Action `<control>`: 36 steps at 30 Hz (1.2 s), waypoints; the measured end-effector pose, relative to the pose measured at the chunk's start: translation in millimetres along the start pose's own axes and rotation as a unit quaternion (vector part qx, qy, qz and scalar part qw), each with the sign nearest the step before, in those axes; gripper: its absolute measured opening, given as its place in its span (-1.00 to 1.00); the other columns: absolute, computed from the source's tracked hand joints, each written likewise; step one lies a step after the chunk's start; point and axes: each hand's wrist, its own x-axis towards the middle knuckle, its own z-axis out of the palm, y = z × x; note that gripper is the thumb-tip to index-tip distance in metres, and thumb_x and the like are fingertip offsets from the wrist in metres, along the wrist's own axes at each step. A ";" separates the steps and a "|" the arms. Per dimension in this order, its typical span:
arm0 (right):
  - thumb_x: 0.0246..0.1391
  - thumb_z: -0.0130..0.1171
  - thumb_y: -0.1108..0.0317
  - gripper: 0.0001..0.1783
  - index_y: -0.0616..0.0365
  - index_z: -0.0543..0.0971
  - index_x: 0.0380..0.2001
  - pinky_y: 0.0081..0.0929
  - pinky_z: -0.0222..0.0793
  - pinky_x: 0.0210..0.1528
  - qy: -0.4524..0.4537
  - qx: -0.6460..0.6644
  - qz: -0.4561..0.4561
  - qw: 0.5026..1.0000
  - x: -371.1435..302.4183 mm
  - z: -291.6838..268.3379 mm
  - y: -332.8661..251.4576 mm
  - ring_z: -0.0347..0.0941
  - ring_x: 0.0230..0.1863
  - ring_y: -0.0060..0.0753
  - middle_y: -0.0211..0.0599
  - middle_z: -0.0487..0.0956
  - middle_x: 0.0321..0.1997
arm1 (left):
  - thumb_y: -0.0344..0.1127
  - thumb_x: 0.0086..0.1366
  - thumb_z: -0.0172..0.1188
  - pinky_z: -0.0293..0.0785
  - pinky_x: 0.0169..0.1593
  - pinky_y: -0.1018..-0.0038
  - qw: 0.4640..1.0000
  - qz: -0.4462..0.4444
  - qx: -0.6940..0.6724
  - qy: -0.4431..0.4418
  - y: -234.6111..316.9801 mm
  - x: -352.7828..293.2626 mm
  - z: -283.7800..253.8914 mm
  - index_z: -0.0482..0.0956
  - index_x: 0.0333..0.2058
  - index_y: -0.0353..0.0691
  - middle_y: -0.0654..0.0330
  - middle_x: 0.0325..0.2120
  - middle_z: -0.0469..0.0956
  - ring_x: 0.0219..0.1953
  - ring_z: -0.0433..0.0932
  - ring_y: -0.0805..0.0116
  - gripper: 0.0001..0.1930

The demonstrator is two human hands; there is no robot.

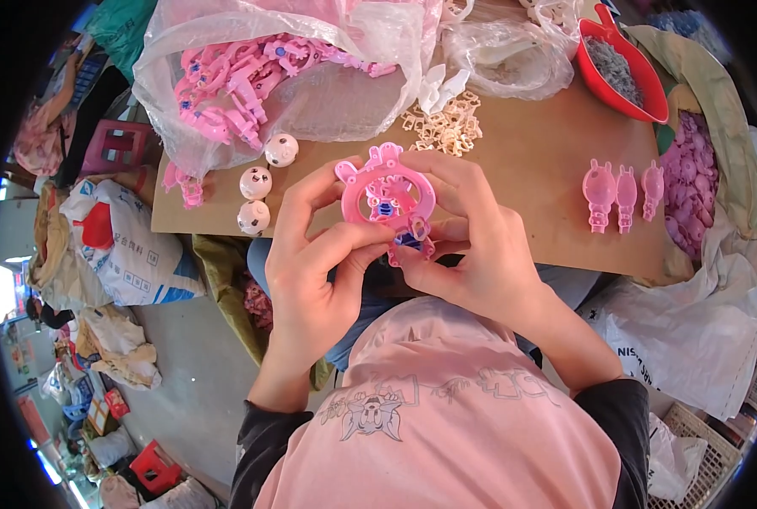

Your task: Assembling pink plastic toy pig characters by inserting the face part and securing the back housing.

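Between my two hands, over the table's near edge, is a pink plastic animal-shaped toy part (427, 201) with a round ring and small ears. My left hand (309, 271) grips its left side, thumb and fingertips pressed near the lower end. On the other side my right hand (488, 246) closes round the ring and the lower end. Blue bits show inside the part; fingers hide some of its lower end. Left of my hands, three white balls with printed faces (255, 183) stand in a row. A small pink part (183, 186) lies beside them.
A clear plastic bag (336, 110) spills pink parts (243, 85) at the back left. Behind my hands lies a heap of cream pieces (448, 127). Rightward are a red scoop (656, 106) of grey bits, pink animal-shaped shells (600, 191) and an open sack (726, 127) of pink pieces.
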 end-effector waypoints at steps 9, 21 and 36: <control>-0.18 0.25 0.61 -0.25 0.18 0.16 0.12 -0.54 0.56 -0.29 0.021 -0.008 -0.042 0.999 -0.2 0.1 -1.7 0.57 -0.17 -0.36 -0.18 0.39 0.13 | -0.63 -0.06 0.26 0.45 -0.13 0.43 0.999 -0.005 -0.043 0.032 -2.9 -3.5 1.4 0.62 -0.40 -0.26 0.00 -0.06 0.41 -0.10 0.50 0.16 -0.80; -0.28 0.28 0.54 -0.22 0.03 0.26 0.11 -0.44 0.50 -0.40 0.077 0.023 -0.075 0.994 -0.9 7.5 1.6 0.55 -0.38 -0.19 -0.19 0.47 -0.05 | -0.47 -0.01 0.27 0.26 -0.27 0.47 0.997 0.039 0.049 0.037 -5.2 -3.2 2.4 0.65 -0.45 -0.14 0.09 -0.02 0.45 -0.07 0.40 0.25 -0.90; -0.20 0.25 0.65 -0.26 0.17 0.22 0.11 -0.45 0.55 -0.12 0.039 -0.016 -0.052 0.998 -2.5 6.9 -2.0 0.43 0.07 -0.29 -0.17 0.36 0.17 | -0.64 -0.03 0.28 0.47 -0.07 0.40 0.988 -0.029 -0.130 0.078 -9.0 -13.6 11.7 0.60 -0.41 -0.34 0.01 -0.02 0.37 -0.09 0.51 0.18 -0.84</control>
